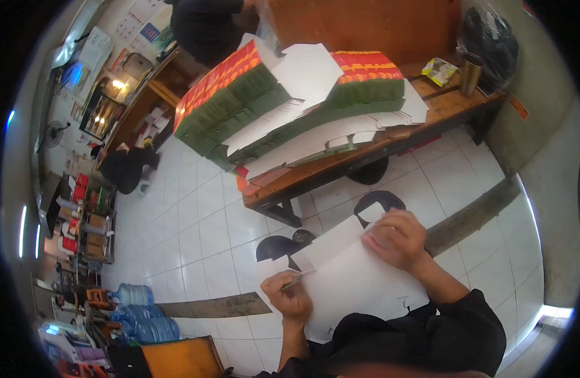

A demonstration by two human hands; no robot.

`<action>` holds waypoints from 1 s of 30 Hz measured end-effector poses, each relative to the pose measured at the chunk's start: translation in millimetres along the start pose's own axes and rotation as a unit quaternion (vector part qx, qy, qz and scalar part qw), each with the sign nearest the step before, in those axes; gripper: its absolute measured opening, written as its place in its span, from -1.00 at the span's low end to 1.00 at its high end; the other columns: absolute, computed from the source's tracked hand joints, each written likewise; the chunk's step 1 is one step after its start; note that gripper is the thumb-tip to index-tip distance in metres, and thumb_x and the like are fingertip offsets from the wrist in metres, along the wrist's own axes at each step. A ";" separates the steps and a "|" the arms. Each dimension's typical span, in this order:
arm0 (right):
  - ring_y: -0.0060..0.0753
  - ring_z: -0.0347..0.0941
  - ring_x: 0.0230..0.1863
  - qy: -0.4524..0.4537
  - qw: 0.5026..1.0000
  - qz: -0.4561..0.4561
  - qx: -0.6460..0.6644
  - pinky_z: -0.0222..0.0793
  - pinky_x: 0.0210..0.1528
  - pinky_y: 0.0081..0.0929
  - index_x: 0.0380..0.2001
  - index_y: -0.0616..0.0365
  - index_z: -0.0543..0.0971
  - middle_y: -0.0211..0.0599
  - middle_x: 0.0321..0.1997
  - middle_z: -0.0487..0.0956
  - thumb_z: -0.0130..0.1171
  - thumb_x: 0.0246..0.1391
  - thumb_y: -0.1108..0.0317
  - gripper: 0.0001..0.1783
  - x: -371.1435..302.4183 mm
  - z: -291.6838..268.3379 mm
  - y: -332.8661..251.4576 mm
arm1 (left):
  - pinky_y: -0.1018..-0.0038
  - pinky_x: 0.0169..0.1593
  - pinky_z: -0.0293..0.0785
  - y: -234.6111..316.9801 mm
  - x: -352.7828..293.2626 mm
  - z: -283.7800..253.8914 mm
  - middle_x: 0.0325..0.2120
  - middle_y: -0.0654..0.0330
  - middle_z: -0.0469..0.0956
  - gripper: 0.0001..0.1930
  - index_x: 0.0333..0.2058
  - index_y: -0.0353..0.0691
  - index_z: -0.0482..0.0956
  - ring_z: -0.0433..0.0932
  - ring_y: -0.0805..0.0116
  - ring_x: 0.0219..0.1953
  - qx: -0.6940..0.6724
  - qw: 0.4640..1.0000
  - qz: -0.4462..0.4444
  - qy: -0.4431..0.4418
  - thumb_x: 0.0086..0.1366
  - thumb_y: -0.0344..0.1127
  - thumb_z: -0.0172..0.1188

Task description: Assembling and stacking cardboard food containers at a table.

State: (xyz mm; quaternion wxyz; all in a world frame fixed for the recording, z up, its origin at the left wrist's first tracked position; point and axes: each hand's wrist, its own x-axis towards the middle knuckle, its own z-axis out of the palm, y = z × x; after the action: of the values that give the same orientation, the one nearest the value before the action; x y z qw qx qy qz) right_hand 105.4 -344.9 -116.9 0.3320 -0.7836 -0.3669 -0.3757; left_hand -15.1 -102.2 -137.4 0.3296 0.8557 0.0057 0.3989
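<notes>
A white cut-out cardboard sheet (353,283) with notched flaps lies across my lap, its far strip folded up or creased. At its left edge my left hand (290,299) is closed round a thin, greyish stick-like tool (292,281), whose exact kind I cannot make out. My right hand (400,239) grips the sheet's far right edge beside a small flap, its curled fingers slightly blurred by motion. Beyond, on a wooden bench (284,189), rise tall stacks of green and red printed cardboard (239,101), with white cardboard pieces (309,72) lying over and between them.
A metal tumbler (470,74), a yellow-green packet (439,72) and a black plastic bag (488,47) are at the bench's right end. Blue water jugs (148,327) lie on the left near an orange panel (180,359). Two people in dark clothes are farther off, one crouching (127,167).
</notes>
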 end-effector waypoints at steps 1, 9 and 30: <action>-0.27 0.48 -0.11 0.043 0.992 0.080 0.083 0.43 -0.02 -0.29 -0.29 0.07 0.57 -0.28 -0.18 0.54 0.44 -0.18 0.38 -0.67 5.1 -2.5 -5.2 | 0.41 -0.08 0.20 -2.3 1.8 -5.6 -0.40 0.19 0.56 -0.76 -0.25 -0.12 0.34 0.40 0.28 -0.32 -0.016 0.999 0.036 0.017 0.15 -0.56 0.14; -0.30 0.56 -0.14 -0.151 0.861 0.172 0.454 0.46 -0.10 -0.38 0.00 0.26 0.53 -0.07 -0.15 0.61 0.18 0.08 0.52 -0.63 82.7 -8.5 -11.4 | 0.40 -0.12 0.36 -4.5 59.6 -62.5 -0.36 0.13 0.40 -0.75 -0.17 -0.23 0.24 0.38 0.34 -0.30 0.076 0.986 0.126 0.080 0.39 -0.24 0.09; -0.07 0.37 0.23 -0.128 0.894 -0.334 0.269 0.55 0.02 -0.34 0.16 -0.16 0.49 -0.49 0.32 0.37 0.17 0.03 0.34 -0.45 120.2 130.5 -59.5 | 0.35 0.05 0.50 -14.3 75.1 -47.5 -0.06 0.17 0.55 -0.73 0.05 -0.24 0.44 0.55 0.35 -0.05 -0.539 0.776 -0.228 0.237 0.40 -0.39 0.05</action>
State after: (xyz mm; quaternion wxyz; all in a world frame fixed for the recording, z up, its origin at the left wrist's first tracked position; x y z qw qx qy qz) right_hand 155.3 -171.5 -67.3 0.3347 -0.5369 -0.7336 -0.2478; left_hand 7.1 -44.0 -72.5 0.8061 0.3905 0.0624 0.4403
